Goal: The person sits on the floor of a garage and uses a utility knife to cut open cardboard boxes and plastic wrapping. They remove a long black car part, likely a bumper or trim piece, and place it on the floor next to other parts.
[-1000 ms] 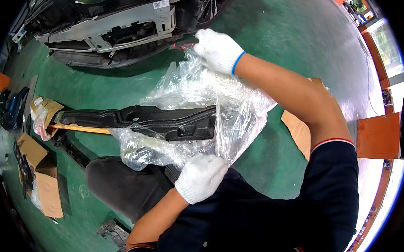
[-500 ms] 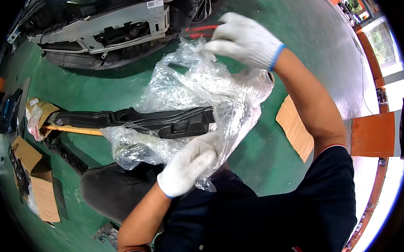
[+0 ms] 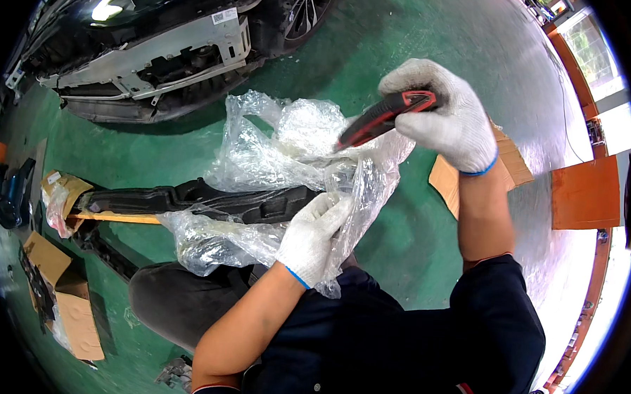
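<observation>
My right hand (image 3: 449, 115), in a white knit glove, is closed round a red and black utility knife (image 3: 382, 121). The knife slants down to the left, over the clear plastic wrap (image 3: 261, 156). Whether a blade sticks out of it I cannot make out. My gloved left hand (image 3: 316, 232) pinches a bunched fold of the wrap in front of my body. The wrap lies over the right end of a long black moulded car part (image 3: 210, 201), which stretches away to the left and is bare along its middle.
A car with its front bumper off (image 3: 152, 63) stands at the upper left. A flat cardboard piece (image 3: 446, 181) lies on the green floor at right. An opened cardboard box (image 3: 78, 313) is at lower left. Brown wrapping (image 3: 66, 186) covers the part's left end.
My right hand has swung right and slightly down, and the knife in it now shows clearly. My left hand has shifted a little up and right, still gripping the wrap.
</observation>
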Motion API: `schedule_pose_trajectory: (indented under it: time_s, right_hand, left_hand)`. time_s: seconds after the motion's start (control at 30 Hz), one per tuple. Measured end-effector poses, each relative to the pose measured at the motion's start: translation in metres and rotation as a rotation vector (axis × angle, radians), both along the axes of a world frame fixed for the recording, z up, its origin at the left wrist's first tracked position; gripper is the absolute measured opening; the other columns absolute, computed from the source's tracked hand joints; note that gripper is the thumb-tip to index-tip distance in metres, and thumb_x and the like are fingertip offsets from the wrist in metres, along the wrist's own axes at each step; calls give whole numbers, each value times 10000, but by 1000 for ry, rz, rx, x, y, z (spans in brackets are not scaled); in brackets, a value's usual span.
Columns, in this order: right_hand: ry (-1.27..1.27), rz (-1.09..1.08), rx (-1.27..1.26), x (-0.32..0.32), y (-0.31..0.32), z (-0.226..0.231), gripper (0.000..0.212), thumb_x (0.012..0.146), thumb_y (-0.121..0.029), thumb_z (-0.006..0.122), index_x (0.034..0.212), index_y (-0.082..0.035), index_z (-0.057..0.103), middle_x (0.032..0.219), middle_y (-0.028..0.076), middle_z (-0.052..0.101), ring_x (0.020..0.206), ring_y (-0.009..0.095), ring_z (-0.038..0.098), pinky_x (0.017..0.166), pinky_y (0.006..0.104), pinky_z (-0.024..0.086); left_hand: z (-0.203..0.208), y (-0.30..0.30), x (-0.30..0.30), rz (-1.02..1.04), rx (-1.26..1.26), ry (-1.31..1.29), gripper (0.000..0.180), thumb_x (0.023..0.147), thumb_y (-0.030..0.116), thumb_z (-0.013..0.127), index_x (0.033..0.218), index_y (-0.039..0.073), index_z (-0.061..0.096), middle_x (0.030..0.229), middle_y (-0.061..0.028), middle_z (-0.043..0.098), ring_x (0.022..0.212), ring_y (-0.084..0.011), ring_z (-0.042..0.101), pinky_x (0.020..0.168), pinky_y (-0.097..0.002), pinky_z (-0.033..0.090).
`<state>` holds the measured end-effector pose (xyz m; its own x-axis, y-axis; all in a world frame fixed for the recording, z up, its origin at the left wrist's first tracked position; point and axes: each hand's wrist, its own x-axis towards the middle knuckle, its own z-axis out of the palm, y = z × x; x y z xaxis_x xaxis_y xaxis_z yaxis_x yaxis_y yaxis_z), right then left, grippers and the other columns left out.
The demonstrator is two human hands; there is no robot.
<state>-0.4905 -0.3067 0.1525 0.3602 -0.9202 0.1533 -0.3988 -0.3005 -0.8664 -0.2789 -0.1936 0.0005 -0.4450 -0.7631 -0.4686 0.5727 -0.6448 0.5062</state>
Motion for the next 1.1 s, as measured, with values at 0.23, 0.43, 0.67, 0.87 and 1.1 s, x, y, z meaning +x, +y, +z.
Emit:
schedule_pose_trajectory:
  time_s: [0.23, 0.43, 0.67, 0.87, 1.1]
  right_hand:
    - [-1184, 223, 262, 50, 2, -69, 431, 855, -133, 627, 1272, -20, 628, 1140, 256, 699, 1130, 461, 708, 1083, 642, 553]
    - [-1131, 152, 421, 78, 20, -61, 423, 885, -144, 558, 1287, -12, 575, 1120, 279, 684, 937, 428, 755, 881, 567, 658]
    - [-726, -39, 510, 83, 30, -59, 329, 1002, -228, 632, 1230, 6, 599, 898, 166, 712, 696, 255, 740, 641, 382, 635]
    - [-483, -245, 225, 44, -12, -29, 326, 1029, -243, 671, 1183, 37, 608, 780, 106, 685, 523, 182, 651, 472, 331, 526]
    - [-775, -79, 25, 32, -8, 2, 170, 1045, -178, 597, 1075, -10, 601, 698, 74, 619, 562, 178, 632, 539, 331, 525]
  left_hand:
    - [3, 15, -8, 43, -100, -150, 341, 1135, 237, 614, 1332, -36, 668, 1143, -48, 728, 1006, -92, 658, 891, -269, 544]
    - [6, 27, -7, 67, -263, -448, 352, 1135, 274, 584, 1074, -39, 734, 877, -34, 710, 804, -92, 612, 742, -304, 523]
    - [28, 30, -2, 19, -430, -732, 325, 1094, 262, 599, 976, -10, 734, 767, -144, 663, 715, -173, 629, 706, -357, 523]
    - [19, 32, -2, 111, -798, -770, 263, 1071, 207, 637, 1037, -27, 752, 837, -97, 674, 748, -155, 611, 720, -313, 517]
    - [20, 34, 5, 61, -853, -824, 247, 1060, 209, 638, 1022, -11, 743, 838, -112, 630, 763, -220, 635, 731, -357, 531]
